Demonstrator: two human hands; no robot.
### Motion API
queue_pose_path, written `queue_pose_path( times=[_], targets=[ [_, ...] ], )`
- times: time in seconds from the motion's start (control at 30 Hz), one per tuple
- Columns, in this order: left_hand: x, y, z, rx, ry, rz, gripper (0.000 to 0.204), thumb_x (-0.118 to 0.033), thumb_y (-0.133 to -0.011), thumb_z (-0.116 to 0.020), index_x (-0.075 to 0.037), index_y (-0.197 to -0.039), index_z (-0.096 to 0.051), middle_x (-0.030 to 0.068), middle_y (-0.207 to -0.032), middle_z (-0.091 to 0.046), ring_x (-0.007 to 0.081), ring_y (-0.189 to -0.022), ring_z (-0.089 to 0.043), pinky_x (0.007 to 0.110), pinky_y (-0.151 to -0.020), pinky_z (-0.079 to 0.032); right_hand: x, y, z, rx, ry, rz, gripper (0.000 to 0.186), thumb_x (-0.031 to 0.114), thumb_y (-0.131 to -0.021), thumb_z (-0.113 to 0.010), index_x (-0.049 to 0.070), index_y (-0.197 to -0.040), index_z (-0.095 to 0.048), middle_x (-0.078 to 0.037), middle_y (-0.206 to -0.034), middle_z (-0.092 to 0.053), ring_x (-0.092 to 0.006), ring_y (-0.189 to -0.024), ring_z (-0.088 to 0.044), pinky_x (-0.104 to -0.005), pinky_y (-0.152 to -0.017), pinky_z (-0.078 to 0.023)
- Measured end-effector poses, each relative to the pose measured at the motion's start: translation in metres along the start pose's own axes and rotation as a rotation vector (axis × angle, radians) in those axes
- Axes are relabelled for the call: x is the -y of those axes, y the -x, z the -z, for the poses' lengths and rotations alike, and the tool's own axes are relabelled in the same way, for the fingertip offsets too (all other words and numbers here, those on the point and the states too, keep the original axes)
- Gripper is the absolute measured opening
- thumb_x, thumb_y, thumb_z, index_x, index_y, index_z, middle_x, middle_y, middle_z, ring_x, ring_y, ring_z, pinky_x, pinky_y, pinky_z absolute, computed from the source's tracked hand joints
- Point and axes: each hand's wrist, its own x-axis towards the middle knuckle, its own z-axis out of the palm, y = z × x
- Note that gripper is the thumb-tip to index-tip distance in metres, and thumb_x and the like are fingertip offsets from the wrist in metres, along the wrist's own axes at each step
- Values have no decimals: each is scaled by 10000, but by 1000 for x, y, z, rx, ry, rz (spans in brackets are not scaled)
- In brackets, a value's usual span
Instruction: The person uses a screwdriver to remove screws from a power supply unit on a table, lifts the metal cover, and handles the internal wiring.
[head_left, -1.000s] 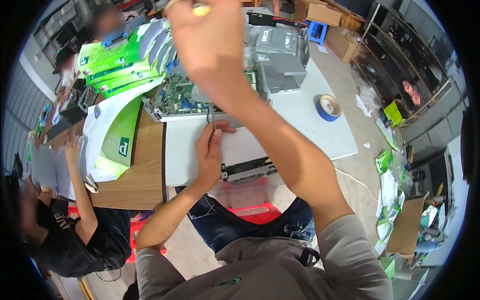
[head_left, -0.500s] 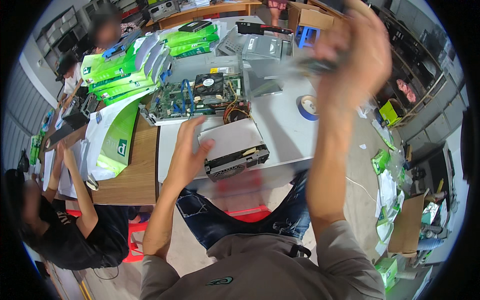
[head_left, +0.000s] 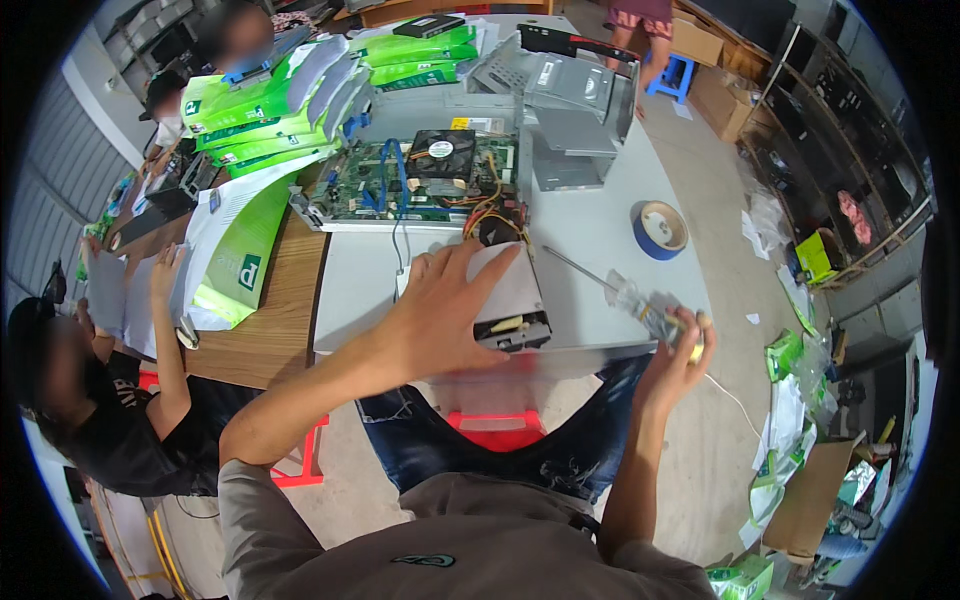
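My left hand (head_left: 440, 310) spans a metal box with a pale top (head_left: 510, 325), apparently a power supply, at the table's front edge, its thumb and fingers gripping it and covering its left part. Colored wires run from that box into an open computer case (head_left: 350, 195) with a green circuit board, a blue cable and a black fan (head_left: 442, 152). To the right, my right hand (head_left: 685, 345) grips the yellowish handle of a screwdriver (head_left: 582, 270), whose shaft points up and left toward the box, with a clear plastic piece near the handle.
A blue tape roll (head_left: 652, 242) and metal panels (head_left: 570, 135) lie on the white table (head_left: 595, 320). Green paper packs (head_left: 250, 110) are stacked at back left. Co-workers sit left, one handling paper (head_left: 120, 280). A standing person (head_left: 655, 55) is behind. Cardboard and paper (head_left: 805, 495) litter the right floor.
My left hand has moved right, over the box. My right hand has swung from high up down to the table's right front, carrying the screwdriver.
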Motion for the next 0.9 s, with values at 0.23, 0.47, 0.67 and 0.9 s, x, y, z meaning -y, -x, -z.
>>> queue_pose_path(
  times=[0.23, 0.47, 0.67, 0.9],
  targets=[
    [3, 25, -10, -242, 152, -130, 1118, -365, -627, -912, -95, -1548, -338, 276, -1451, -320, 471, -1292, -359, 563, -1104, -287, -4, 41, 39, -5, 143, -157, 376, 314, -1078, -482, 48, -1339, -430, -209, -1186, -625, -232, -991, -640, -340, -833, -528],
    [21, 34, -6, -229, 288, -330, 1113, -386, -579, -923, -72, -1514, -406, 278, -1436, -340, 487, -1299, -393, 588, -1091, -347, 0, 38, 43, 5, 144, -205, 351, 325, -1071, -489, 41, -1274, -450, -207, -1092, -638, -230, -742, -645, -312, -651, -529],
    [42, 34, -10, -525, 234, -714, 887, -275, -628, -936, -21, -1346, -482, 265, -1417, -391, 443, -1281, -486, 661, -1150, -293, -9, 44, 36, -44, 79, -225, 311, 312, -1067, -502, 42, -1216, -462, -196, -1055, -633, -215, -721, -632, -309, -632, -520],
    [55, -6, -57, -632, 487, -680, 861, -362, -690, -906, -11, -1360, -495, 168, -1330, -522, 338, -1263, -542, 651, -1184, -220, -6, 47, 31, -117, 59, -148, 287, 296, -1056, -534, 50, -1184, -459, -198, -1092, -614, -231, -771, -628, -345, -691, -528]
  ],
)
